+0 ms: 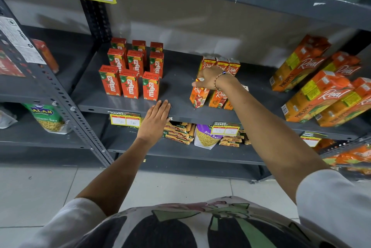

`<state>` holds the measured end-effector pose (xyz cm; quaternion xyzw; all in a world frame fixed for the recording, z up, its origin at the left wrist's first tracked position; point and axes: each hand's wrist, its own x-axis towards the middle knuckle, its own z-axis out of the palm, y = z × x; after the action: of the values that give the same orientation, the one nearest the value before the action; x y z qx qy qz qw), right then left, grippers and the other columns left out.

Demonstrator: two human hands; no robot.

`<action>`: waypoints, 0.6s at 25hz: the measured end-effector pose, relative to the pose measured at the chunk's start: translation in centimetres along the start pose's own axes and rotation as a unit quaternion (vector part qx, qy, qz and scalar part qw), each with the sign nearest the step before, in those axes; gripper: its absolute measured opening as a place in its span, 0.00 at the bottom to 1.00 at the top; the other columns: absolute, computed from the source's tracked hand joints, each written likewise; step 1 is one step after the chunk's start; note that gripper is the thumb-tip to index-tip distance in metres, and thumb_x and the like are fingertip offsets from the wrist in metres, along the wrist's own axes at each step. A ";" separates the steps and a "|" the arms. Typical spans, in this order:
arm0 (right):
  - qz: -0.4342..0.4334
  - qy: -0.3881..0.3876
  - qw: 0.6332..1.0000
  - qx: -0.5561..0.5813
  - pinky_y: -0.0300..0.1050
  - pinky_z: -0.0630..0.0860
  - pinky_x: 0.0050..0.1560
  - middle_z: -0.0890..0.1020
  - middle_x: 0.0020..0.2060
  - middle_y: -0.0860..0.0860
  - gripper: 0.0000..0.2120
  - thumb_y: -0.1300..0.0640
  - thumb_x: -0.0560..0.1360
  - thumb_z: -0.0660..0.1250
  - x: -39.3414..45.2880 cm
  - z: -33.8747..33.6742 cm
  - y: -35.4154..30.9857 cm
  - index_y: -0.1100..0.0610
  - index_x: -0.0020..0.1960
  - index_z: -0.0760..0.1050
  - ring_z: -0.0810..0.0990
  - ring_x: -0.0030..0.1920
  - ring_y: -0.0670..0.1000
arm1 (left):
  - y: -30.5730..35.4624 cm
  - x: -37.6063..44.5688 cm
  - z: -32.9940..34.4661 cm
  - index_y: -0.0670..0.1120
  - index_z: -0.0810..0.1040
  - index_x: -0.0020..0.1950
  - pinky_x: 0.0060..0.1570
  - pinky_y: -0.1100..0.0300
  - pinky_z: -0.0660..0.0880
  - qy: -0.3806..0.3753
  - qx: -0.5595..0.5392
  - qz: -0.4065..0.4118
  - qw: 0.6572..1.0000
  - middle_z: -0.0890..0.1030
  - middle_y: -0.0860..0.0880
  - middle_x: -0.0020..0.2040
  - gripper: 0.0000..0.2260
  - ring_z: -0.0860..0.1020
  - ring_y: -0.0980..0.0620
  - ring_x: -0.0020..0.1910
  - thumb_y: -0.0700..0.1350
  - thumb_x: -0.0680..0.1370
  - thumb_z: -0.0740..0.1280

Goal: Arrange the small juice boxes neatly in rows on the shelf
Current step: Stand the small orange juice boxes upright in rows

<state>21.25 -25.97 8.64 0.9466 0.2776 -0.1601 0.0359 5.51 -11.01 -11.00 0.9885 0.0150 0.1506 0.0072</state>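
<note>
Right hand (208, 79) is clamped on top of the upright Real boxes (217, 98) at the shelf's (176, 111) near edge (left hand (155, 120) flat, holding nothing), Maaza rows (130, 68) off left.

Nine small red Maaza juice cartons (130, 69) are standing in three rows at the left of the grey metal shelf (178, 79). Small orange Real juice cartons (218, 83) are sitting midway, large orange pineapple cartons (313, 87) lying far right.
</note>
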 end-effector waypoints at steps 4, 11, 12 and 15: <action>-0.033 -0.094 0.992 -0.073 0.61 0.71 0.64 0.63 0.73 0.51 0.39 0.54 0.68 0.75 0.1 -0.5 0.5 0.43 0.73 0.59 0.65 0.71 0.58 | 0.2 0.1 -0.4 0.39 0.57 0.76 0.72 0.52 0.49 -0.032 0.003 -0.014 0.999 0.61 0.42 0.76 0.23 0.57 0.43 0.76 0.44 0.82 0.56; -0.003 -0.040 0.998 -0.054 0.47 0.75 0.45 0.78 0.41 0.53 0.14 0.44 0.74 0.67 -0.4 -0.7 0.4 0.55 0.44 0.74 0.78 0.43 0.54 | 0.2 0.0 -0.7 0.39 0.59 0.76 0.72 0.52 0.50 -0.032 -0.007 -0.014 0.999 0.62 0.42 0.76 0.23 0.59 0.43 0.75 0.44 0.82 0.58; 0.007 -0.040 0.998 -0.057 0.45 0.73 0.40 0.75 0.35 0.52 0.19 0.40 0.74 0.63 -0.7 -0.9 0.5 0.55 0.37 0.70 0.75 0.36 0.52 | 0.2 -0.1 -0.5 0.39 0.59 0.75 0.71 0.52 0.50 -0.027 -0.006 -0.009 1.000 0.63 0.42 0.75 0.23 0.59 0.43 0.75 0.44 0.82 0.58; -0.007 -0.040 0.998 -0.055 0.48 0.76 0.49 0.79 0.51 0.55 0.21 0.43 0.74 0.65 -1.2 -1.0 0.6 0.59 0.56 0.74 0.79 0.50 0.54 | 0.2 -0.1 -0.7 0.39 0.58 0.76 0.72 0.52 0.49 -0.040 -0.003 -0.011 0.999 0.61 0.42 0.76 0.23 0.57 0.43 0.76 0.43 0.82 0.58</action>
<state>20.88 -26.93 10.00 0.9340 0.2908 -0.1828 0.0985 5.24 -11.16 -10.35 0.9934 0.0248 0.1112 0.0122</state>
